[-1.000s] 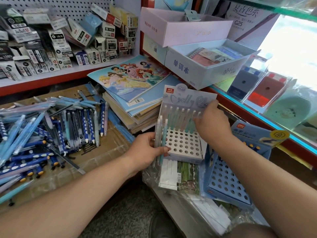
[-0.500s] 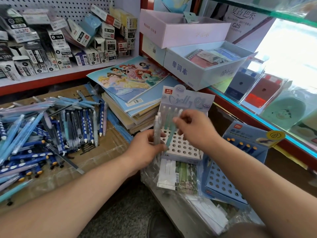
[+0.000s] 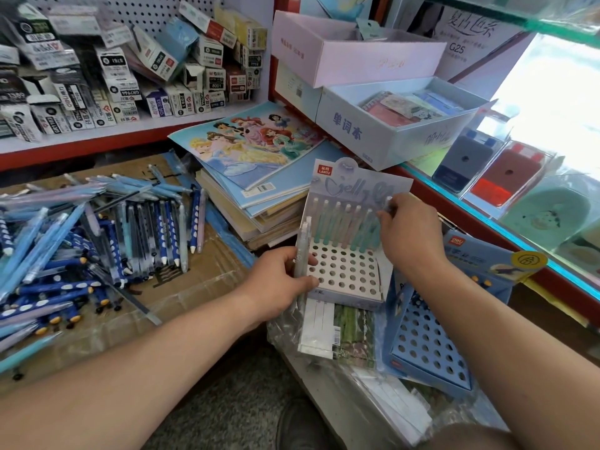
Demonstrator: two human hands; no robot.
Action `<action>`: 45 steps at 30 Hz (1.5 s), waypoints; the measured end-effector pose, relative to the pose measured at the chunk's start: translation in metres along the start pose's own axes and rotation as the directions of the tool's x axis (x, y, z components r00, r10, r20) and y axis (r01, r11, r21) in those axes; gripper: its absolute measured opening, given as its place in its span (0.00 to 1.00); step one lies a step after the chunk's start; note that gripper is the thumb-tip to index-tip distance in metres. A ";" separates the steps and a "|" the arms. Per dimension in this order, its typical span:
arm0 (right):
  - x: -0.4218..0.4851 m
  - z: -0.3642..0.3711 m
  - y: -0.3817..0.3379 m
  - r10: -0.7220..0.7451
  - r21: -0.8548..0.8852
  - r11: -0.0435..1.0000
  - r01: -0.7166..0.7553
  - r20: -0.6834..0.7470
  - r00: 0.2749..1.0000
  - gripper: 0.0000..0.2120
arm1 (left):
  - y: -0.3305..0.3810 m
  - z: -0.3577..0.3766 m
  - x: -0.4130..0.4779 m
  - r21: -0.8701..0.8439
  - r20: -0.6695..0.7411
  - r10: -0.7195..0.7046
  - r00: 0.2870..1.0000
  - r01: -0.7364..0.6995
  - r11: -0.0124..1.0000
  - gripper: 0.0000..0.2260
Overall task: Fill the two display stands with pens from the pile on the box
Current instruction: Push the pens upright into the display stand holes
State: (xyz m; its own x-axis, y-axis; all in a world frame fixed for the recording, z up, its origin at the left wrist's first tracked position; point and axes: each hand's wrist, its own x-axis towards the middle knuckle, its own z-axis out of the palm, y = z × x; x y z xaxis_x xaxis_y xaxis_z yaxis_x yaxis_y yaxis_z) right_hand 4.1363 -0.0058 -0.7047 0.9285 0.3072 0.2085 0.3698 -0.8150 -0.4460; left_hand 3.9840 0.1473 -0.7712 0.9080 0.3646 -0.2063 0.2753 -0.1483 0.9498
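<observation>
Right hand (image 3: 409,237) is now at the right end of the white stand's (image 3: 344,274) back edge. Half a second ago it was over by the left hand, pulling a pen out of the bunch. Its fingers pinch the top of a teal pen (image 3: 370,229), which leans slightly; the tip is hidden, so I cannot tell if it is in a hole yet.

Left hand (image 3: 281,282) has stayed at the stand's left edge, fingers and thumb clamped round the spare pens (image 3: 301,245), held upright. The bunch looks thinner than before, two or three left.

Back row (image 3: 337,222) runs along the stand's rear edge under the header card, nearly full across. All rows in front show bare holes.

Blue stand (image 3: 428,345) lies tilted just right of the white one. Its grid is mostly bare, with a few dark caps near its back edge.

Pen pile (image 3: 97,241) sits well apart to the left on the cardboard box (image 3: 201,287) and is large.

Judgement: one more pen has gone across and the first row is about done. The task is early, and the left hand will need a refill from the pile soon.
</observation>
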 end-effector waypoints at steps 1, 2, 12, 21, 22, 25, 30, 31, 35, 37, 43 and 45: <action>0.000 0.001 0.002 0.001 0.000 1.000 -0.001 0.002 1.000 0.03 | 0.000 0.000 0.000 0.005 -0.001 0.003 1.000 -0.003 1.000 0.12; 0.001 0.003 0.004 0.004 0.005 1.000 -0.004 0.003 1.000 0.02 | -0.001 0.000 0.000 0.009 -0.001 0.007 1.000 -0.007 1.000 0.12; 0.002 0.009 0.007 0.034 0.079 0.996 -0.033 -0.011 0.999 0.06 | -0.002 0.001 -0.003 0.032 0.016 0.004 1.000 -0.004 0.999 0.12; -0.001 0.019 0.008 0.071 -0.037 0.997 -0.069 0.077 0.995 0.14 | -0.001 0.003 -0.003 0.028 0.012 -0.001 1.000 0.001 1.000 0.13; 0.000 0.020 0.008 0.071 -0.069 0.995 -0.065 0.082 0.994 0.14 | -0.001 0.003 -0.003 0.025 0.011 -0.002 1.000 0.001 1.000 0.13; 0.003 0.020 0.006 0.083 -0.139 0.988 -0.070 0.087 0.993 0.11 | 0.000 0.002 -0.004 0.023 0.017 -0.006 1.000 0.006 1.000 0.13; 0.005 0.021 0.004 0.141 -0.096 0.987 -0.132 0.101 0.985 0.11 | 0.000 0.001 -0.005 0.026 0.026 -0.013 1.000 0.012 1.000 0.14; 0.005 0.023 0.005 0.154 -0.073 0.986 -0.148 0.101 0.983 0.12 | 0.000 0.001 -0.006 0.027 0.026 -0.013 1.000 0.012 1.000 0.14; 0.004 0.026 0.007 0.202 0.025 0.978 -0.206 0.115 0.973 0.16 | -0.001 0.001 -0.005 0.018 0.024 -0.012 1.000 0.012 1.000 0.14; 0.003 0.026 0.008 0.203 0.093 0.972 -0.215 0.118 0.972 0.15 | -0.001 0.002 -0.005 0.019 0.026 -0.014 1.000 0.013 1.000 0.14; -0.001 0.022 0.009 0.185 0.181 0.963 -0.201 0.102 0.977 0.10 | -0.001 0.002 -0.004 0.014 0.027 -0.016 0.999 0.016 1.000 0.14; -0.003 0.022 0.009 0.187 0.171 0.964 -0.202 0.103 0.977 0.11 | -0.001 0.002 -0.004 0.013 0.026 -0.018 1.000 0.018 1.000 0.13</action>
State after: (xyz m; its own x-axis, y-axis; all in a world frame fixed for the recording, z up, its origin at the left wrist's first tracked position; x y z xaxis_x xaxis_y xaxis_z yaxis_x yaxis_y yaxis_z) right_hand 4.1374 -0.0033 -0.7287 0.9796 0.1985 0.0310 0.1745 -0.7640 -0.6212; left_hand 3.9809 0.1441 -0.7724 0.9106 0.3435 -0.2296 0.2957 -0.1536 0.9428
